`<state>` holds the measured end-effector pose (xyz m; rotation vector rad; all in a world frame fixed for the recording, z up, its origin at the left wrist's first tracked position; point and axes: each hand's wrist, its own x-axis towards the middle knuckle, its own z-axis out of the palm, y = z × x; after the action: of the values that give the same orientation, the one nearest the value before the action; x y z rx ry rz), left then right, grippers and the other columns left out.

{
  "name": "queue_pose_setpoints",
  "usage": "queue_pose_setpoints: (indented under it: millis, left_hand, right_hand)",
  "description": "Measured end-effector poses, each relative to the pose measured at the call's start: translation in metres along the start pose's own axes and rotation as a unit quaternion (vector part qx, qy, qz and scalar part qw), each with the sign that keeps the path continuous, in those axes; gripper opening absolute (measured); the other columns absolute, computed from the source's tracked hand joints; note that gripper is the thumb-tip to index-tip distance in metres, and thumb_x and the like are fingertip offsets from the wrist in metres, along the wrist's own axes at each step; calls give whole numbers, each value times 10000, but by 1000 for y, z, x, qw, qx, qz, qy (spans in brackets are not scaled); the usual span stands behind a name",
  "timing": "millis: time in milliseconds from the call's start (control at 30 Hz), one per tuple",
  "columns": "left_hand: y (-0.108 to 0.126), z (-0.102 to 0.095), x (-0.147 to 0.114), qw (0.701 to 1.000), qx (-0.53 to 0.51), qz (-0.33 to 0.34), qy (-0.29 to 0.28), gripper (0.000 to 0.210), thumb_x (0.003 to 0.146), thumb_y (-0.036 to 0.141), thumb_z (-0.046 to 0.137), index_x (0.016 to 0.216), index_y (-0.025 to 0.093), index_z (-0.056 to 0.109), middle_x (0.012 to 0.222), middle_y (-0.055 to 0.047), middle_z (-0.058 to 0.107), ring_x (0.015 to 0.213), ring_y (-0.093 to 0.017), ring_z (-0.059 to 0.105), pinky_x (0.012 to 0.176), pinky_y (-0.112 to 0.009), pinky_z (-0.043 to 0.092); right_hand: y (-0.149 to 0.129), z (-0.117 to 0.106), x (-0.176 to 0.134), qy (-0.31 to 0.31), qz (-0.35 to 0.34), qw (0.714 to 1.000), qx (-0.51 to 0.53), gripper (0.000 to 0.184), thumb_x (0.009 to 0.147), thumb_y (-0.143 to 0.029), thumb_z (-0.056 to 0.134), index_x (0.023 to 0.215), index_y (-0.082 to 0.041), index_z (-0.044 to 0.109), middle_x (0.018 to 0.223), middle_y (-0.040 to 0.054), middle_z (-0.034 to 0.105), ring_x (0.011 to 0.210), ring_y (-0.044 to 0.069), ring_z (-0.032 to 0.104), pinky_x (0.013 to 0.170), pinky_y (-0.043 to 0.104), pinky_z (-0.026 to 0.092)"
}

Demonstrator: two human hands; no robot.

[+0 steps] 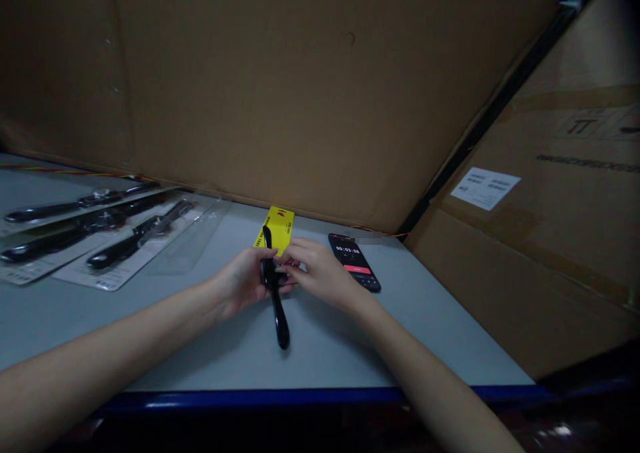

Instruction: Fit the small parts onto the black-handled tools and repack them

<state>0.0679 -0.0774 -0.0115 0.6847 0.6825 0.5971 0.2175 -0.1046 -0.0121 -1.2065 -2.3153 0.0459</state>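
Note:
A black spokeshave (280, 313) with two long handles is held up over the table, one handle toward me and the other pointing away. My left hand (245, 279) is closed around its middle from the left. From the right, the fingers of my right hand (315, 269) are pinched at the middle of the tool. The exact part between those fingertips is hidden. Just behind the hands is a yellow card (281, 228) with black print, partly covered by the far handle.
At the left lie several packaged black spokeshaves (120, 246) on cards under clear plastic. A phone (356, 263) showing a running timer rests right of my hands. Large cardboard (260, 93) walls the back, and a cardboard box (540, 239) stands at the right. The grey table (200, 366) has a blue front edge.

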Motion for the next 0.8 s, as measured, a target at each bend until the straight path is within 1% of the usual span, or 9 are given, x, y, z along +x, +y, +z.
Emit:
queue_pose_setpoints:
  millis: [100, 233, 367, 567, 667, 733, 800]
  left_hand:
    - [0, 0, 0, 1000, 2, -2, 4, 171, 786, 138, 401, 922, 90, 492, 688, -77, 594, 605, -167, 600, 698, -350, 503]
    - [1, 2, -1, 1000, 5, -6, 9, 192, 791, 144, 394, 948, 87, 488, 675, -65, 581, 611, -167, 593, 703, -349, 495]
    - [2, 1, -1, 1000, -5, 5, 1, 236, 790, 129, 386, 1005, 94, 477, 643, -38, 559, 560, -146, 564, 663, -329, 493]
    - [1, -4, 2, 999, -31, 9, -11, 283, 783, 115, 392, 1058, 96, 457, 698, -57, 580, 579, -146, 571, 632, -310, 499]
    - [1, -5, 4, 999, -34, 20, -15, 279, 782, 110, 396, 1052, 92, 463, 703, -54, 578, 576, -138, 567, 621, -301, 503]
    - [2, -6, 4, 999, -30, 25, -15, 271, 786, 115, 396, 1045, 90, 472, 713, -55, 578, 564, -130, 559, 603, -292, 504]
    - [2, -6, 5, 999, -28, 23, -16, 268, 796, 131, 390, 1048, 97, 476, 733, -58, 582, 556, -127, 555, 580, -290, 504]
  right_hand:
    - [0, -2, 0, -13, -15, 999, -31, 123, 822, -161, 453, 794, -192, 569, 847, 45, 577, 837, 161, 512, 733, 299, 368]
    - [-3, -5, 0, -23, -25, 997, -66, 132, 831, -186, 450, 788, -189, 575, 853, 50, 592, 845, 168, 524, 745, 305, 366]
    - [-6, -4, 0, -19, -40, 995, -87, 137, 836, -177, 437, 812, -176, 572, 868, 63, 601, 866, 174, 524, 753, 314, 363]
    - [-5, -1, -1, -4, -57, 993, -102, 182, 858, -192, 406, 801, -169, 577, 872, 75, 603, 871, 180, 521, 755, 314, 369]
    - [-5, 1, -2, 11, -53, 995, -88, 161, 849, -178, 423, 832, -165, 583, 880, 77, 601, 878, 182, 520, 767, 316, 376]
    - [-5, 3, -2, 27, -38, 997, -54, 141, 834, -165, 450, 897, -165, 576, 867, 68, 598, 858, 173, 524, 763, 308, 386]
    - [-5, 5, -2, 43, -20, 999, -16, 170, 814, -145, 476, 960, -164, 563, 863, 59, 592, 837, 161, 526, 749, 298, 398]
